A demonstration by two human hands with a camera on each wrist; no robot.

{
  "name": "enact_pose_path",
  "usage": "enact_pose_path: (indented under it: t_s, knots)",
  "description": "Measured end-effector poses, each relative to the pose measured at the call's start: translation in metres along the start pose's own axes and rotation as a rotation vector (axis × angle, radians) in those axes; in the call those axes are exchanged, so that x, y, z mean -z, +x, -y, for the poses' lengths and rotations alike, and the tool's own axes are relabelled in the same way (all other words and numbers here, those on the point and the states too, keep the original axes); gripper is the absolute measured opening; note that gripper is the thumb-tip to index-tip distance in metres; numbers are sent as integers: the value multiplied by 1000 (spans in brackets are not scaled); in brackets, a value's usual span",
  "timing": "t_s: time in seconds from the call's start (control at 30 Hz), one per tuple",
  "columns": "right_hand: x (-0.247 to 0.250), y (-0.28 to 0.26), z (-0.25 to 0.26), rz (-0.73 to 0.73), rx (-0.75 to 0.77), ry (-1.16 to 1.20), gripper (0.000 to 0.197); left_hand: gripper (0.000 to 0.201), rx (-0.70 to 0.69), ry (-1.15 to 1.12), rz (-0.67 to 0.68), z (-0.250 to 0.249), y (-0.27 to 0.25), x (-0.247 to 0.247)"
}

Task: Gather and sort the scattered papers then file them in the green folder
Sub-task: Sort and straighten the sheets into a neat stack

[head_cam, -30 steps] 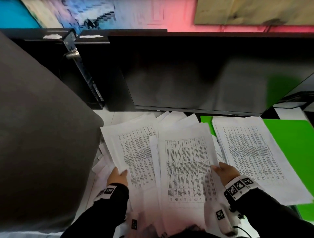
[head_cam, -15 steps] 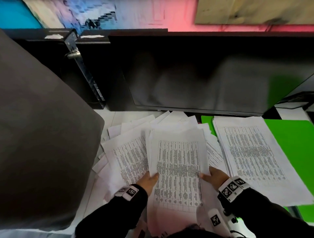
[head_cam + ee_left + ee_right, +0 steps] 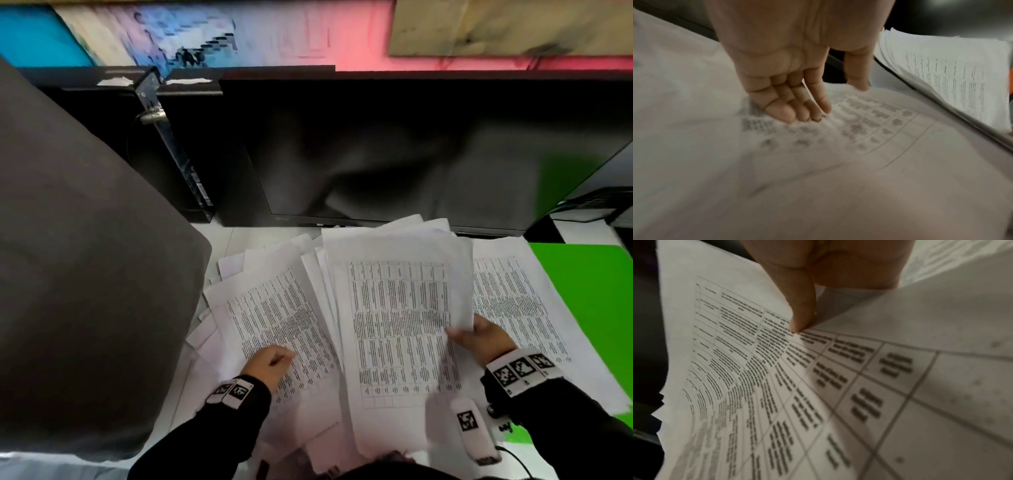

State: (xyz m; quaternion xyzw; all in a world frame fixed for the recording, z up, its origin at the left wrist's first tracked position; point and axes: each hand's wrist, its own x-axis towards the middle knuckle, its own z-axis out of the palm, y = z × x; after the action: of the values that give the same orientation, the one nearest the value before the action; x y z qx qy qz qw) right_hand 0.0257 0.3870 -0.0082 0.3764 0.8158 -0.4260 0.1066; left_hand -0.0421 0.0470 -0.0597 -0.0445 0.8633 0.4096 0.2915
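The papers (image 3: pixel 274 318) are white sheets printed with dense tables, fanned loosely over the white bench (image 3: pixel 236 236) in front of a dark monitor (image 3: pixel 411 154), and a neater stack (image 3: pixel 520 308) lies on the open green folder (image 3: pixel 589 291) at the right. The right hand (image 3: pixel 479 342) holds a lifted bundle of sheets (image 3: pixel 397 325) by its right edge, thumb on top and fingers seemingly beneath, though the wrist view shows only the thumb clearly. The left hand (image 3: pixel 269 365) rests on the loose sheets, its fingers (image 3: pixel 781 112) close together, lightly bent, fingertips pressing the page.
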Motion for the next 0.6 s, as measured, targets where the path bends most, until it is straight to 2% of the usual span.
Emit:
enact_pose_path:
  t_s: [0.07,0.13,0.2,0.27,0.37,0.43,0.47,0.53,0.6]
  knots:
    - [8,-2,3,-27,34,41,28,5,28,-74,29,-9,-4,2]
    - [12,-4,6,-42,73,80,27,38,15,-124,99,-24,-10,4]
    - [16,-7,11,-47,119,131,23,71,-72,-133,169,-49,-19,7]
    - [21,-13,17,-51,165,202,17,90,-138,-149,224,-75,-28,9]
    - [33,-22,30,-64,264,346,14,79,-172,-139,253,-105,-42,9]
    - [41,-31,41,-62,339,405,20,81,-187,-175,236,-120,-52,9]
    - [45,-33,44,-66,375,436,24,75,-184,-208,191,-126,-56,9]
    - [52,-37,48,-52,431,487,29,41,-231,-297,71,-141,-64,11]
    - [58,-39,50,-48,482,501,31,30,-315,-337,-34,-157,-71,12]
